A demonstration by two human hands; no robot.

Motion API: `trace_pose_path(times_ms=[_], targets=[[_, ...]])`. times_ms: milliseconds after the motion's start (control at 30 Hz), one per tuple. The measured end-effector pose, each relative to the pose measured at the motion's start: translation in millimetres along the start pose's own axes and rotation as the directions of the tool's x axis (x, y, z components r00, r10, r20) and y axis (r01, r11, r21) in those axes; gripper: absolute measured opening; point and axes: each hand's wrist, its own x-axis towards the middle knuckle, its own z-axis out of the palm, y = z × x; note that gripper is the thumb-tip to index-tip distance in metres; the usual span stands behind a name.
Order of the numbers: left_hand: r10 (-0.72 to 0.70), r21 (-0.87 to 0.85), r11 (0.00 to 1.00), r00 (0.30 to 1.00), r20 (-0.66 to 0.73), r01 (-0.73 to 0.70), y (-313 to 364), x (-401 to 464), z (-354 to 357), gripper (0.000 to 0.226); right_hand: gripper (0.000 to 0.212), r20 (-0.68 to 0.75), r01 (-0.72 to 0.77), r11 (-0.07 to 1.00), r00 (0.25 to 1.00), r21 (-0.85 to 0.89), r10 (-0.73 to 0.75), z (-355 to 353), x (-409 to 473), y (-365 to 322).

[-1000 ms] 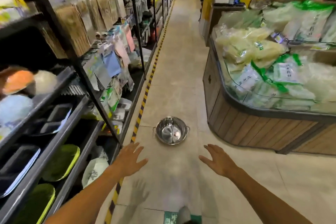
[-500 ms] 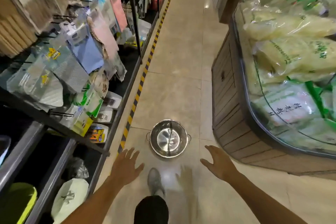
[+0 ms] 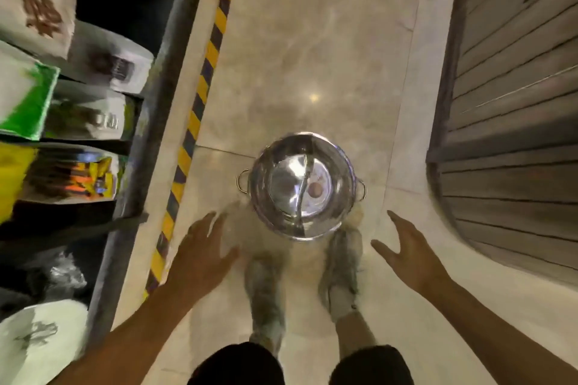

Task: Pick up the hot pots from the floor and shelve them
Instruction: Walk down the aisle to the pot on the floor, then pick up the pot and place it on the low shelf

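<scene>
- Nearest to me, I see dark shorts (image 3: 297, 366) at the bottom edge, with two bare forearms reaching forward on either side.
- Below them, two grey shoes (image 3: 342, 272) stand on the pale tiled floor (image 3: 312, 56), toes pointing at the pot.
- The left hand (image 3: 200, 256) hangs above the floor with fingers spread, holding nothing, just left of the pot and clear of it.
- The right hand (image 3: 406, 247) is also spread and holds nothing, to the pot's right, apart from its rim.
- The steel hot pot (image 3: 301, 186) sits upright on the floor between the hands, just ahead of the shoes, a divider across its bowl and a small loop handle on each side.
- To the left, a yellow-and-black striped tape line (image 3: 200, 97) runs along the base of the shelving (image 3: 162, 78), which holds blurred packaged goods.
- To the right, a curved wooden-slatted counter (image 3: 506, 134) bounds the aisle.
- Open floor stretches away beyond the pot between those two edges.
</scene>
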Motion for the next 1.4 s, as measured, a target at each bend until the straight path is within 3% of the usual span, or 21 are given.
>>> trace_pose_path(times_ms=[133, 333, 500, 667, 800, 933, 1133, 1233, 1400], targets=[[-0.099, -0.032, 0.995, 0.995, 0.013, 0.099, -15, 112, 82, 0.088, 0.092, 0.029, -0.062, 0.997, 0.998, 0.041, 0.061, 67, 111, 41], [-0.219, -0.149, 0.968, 0.971, -0.098, 0.203, -22, 237, 155, 0.120, 0.114, -0.096, -0.031, 0.980, 0.994, 0.196, 0.051, 134, 227, 74], [-0.187, -0.380, 0.919, 0.964, -0.191, 0.103, -26, 277, 175, 0.123, 0.104, -0.223, 0.025, 0.969, 0.974, 0.245, 0.031, 157, 258, 91], [-0.183, -0.423, 0.903, 0.956, -0.230, 0.072, -26, 260, 163, 0.114, 0.094, -0.250, 0.037, 0.960, 0.968, 0.279, 0.035, 141, 247, 85], [-0.195, -0.444, 0.893, 0.952, -0.235, 0.074, -17, 215, 114, 0.110, 0.092, -0.264, 0.070, 0.955, 0.965, 0.290, 0.009, 93, 207, 58], [-0.206, -0.488, 0.872, 0.938, -0.280, 0.046, 4, 140, 22, 0.108, 0.092, -0.284, 0.111, 0.944, 0.959, 0.311, -0.019, 13, 136, 3], [-0.094, -0.503, 0.859, 0.934, -0.344, -0.098, 25, -10, -153, 0.100, 0.091, -0.324, 0.155, 0.919, 0.946, 0.363, -0.032, -130, -32, -91], [-0.023, -0.502, 0.844, 0.922, -0.387, -0.190, 34, -87, -234, 0.108, 0.089, -0.338, 0.215, 0.890, 0.938, 0.401, -0.075, -201, -123, -131], [-0.019, -0.530, 0.803, 0.878, -0.479, -0.272, 34, -205, -313, 0.115, 0.088, -0.385, 0.311, 0.868, 0.910, 0.387, -0.154, -283, -250, -182]])
